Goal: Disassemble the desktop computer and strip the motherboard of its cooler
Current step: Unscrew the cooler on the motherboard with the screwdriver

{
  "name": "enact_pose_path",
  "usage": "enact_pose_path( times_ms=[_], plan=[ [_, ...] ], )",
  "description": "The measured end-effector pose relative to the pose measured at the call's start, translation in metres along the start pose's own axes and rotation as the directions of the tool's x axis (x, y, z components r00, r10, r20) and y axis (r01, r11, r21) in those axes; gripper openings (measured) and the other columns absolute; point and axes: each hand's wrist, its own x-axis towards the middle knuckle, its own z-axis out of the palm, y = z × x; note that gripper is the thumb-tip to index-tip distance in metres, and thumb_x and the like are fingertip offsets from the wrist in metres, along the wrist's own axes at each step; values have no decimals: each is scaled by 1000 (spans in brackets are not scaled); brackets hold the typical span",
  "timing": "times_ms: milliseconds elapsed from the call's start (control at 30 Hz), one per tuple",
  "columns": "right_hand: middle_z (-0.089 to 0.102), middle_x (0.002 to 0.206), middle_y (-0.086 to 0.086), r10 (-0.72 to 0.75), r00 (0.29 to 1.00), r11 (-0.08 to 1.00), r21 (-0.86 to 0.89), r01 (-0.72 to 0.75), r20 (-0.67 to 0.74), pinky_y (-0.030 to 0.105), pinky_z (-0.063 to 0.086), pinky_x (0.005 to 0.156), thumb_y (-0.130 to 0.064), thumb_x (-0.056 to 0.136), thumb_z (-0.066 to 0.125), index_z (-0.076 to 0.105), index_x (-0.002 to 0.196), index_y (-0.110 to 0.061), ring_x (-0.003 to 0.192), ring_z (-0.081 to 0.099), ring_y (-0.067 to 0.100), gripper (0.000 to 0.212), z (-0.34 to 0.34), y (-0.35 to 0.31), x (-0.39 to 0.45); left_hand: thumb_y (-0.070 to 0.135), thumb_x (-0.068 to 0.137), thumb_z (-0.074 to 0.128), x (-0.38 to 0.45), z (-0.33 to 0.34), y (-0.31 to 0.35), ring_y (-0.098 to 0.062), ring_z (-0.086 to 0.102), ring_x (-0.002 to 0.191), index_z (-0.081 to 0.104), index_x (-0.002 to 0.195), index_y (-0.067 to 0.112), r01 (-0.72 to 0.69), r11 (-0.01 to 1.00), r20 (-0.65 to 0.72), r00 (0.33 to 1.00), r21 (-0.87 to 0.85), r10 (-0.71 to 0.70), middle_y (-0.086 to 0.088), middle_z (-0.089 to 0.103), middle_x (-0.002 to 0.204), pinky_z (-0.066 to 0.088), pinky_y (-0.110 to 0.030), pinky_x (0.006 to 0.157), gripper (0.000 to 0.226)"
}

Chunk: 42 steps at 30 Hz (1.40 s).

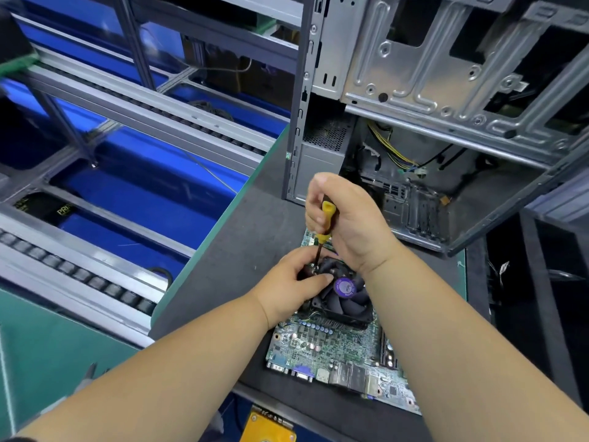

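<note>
A green motherboard (331, 352) lies flat on the dark mat. On it sits a black fan cooler (342, 298) with a purple round label at its hub. My right hand (347, 218) grips a yellow-handled screwdriver (326, 223) held upright, its tip down at the cooler's far left corner. My left hand (287, 285) holds that same corner of the cooler, thumb on the fan frame and fingers curled around the edge. The screw under the tip is hidden by my fingers.
The opened grey computer case (446, 100) stands just behind the board, with loose cables inside. A roller conveyor (79, 275) and blue bins (153, 193) run along the left. A yellow object (267, 425) sits below the table's front edge. The dark mat (242, 250) extends left of the board.
</note>
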Motion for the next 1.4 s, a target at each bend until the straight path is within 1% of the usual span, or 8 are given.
enact_pose_path(
  times_ms=[200, 300, 467, 567, 767, 967, 1133, 1400],
  plan=[
    [50, 50, -2, -39, 855, 996, 54, 77, -518, 26, 38, 55, -52, 89, 53, 57, 53, -23, 48, 46, 14, 47, 10, 12, -11, 19, 87, 66, 1, 2, -5, -3, 57, 105, 62, 115, 38, -28, 999, -17, 999, 36, 29, 0, 58, 119, 42, -14, 91, 34],
    [33, 43, -1, -145, 931, 973, 120, 195, -336, 26, 24, 46, -36, 101, 35, 45, 49, -16, 42, 27, 17, 56, 11, 15, -12, 20, 87, 67, 1, 1, -6, -3, 55, 109, 62, 119, 33, -25, 998, -23, 999, 60, 26, 0, 58, 121, 40, -14, 95, 35],
    [22, 40, -3, -39, 972, 972, 236, -17, 230, 29, 4, 46, -33, 94, 34, 41, 51, -10, 42, 10, 10, 50, -8, -2, -2, 24, 83, 65, 0, 3, -3, -10, 58, 113, 62, 110, 43, -18, 1000, -47, 999, 19, 19, -4, 58, 124, 43, -19, 98, 33],
    [33, 54, 5, -46, 984, 991, 133, 23, 173, 31, 11, 49, -22, 85, 39, 40, 74, -10, 47, 21, 14, 17, -3, 0, -9, 22, 84, 66, 1, 4, -4, -7, 57, 106, 62, 109, 43, -20, 999, -47, 999, 29, 21, -4, 57, 121, 43, -17, 94, 33],
    [61, 74, 0, -86, 991, 996, -29, 84, -101, 26, 44, 65, -34, 84, 61, 59, 84, -13, 71, 57, 16, 21, 2, 8, -23, 18, 88, 65, 1, 5, -5, -11, 59, 95, 64, 113, 36, -14, 1000, -29, 999, 27, 15, -8, 58, 116, 46, -22, 86, 31],
    [44, 54, -4, -183, 934, 981, 4, 193, -308, 24, 32, 50, -36, 99, 33, 52, 59, -19, 51, 37, 13, 48, 19, 22, -24, 35, 76, 65, 0, 6, -3, 1, 57, 96, 64, 100, 56, -41, 999, -43, 998, 30, 42, 22, 59, 102, 44, -20, 88, 31],
    [25, 45, -1, -79, 992, 978, 184, 96, -96, 25, 13, 46, -37, 96, 41, 42, 63, -11, 43, 16, 13, 43, 5, 6, -7, 18, 88, 66, 1, 5, -10, -13, 57, 105, 63, 121, 28, 2, 999, -46, 999, 48, 0, -3, 58, 119, 44, -34, 97, 34],
    [54, 66, -1, -107, 967, 994, -62, 95, -231, 35, 43, 66, -38, 82, 66, 57, 72, -17, 71, 49, 23, 24, 4, 5, -18, 37, 88, 56, 2, 6, -14, -12, 47, 126, 56, 116, 57, -33, 994, -36, 999, 105, 37, 10, 57, 126, 36, -49, 110, 34]
  ],
)
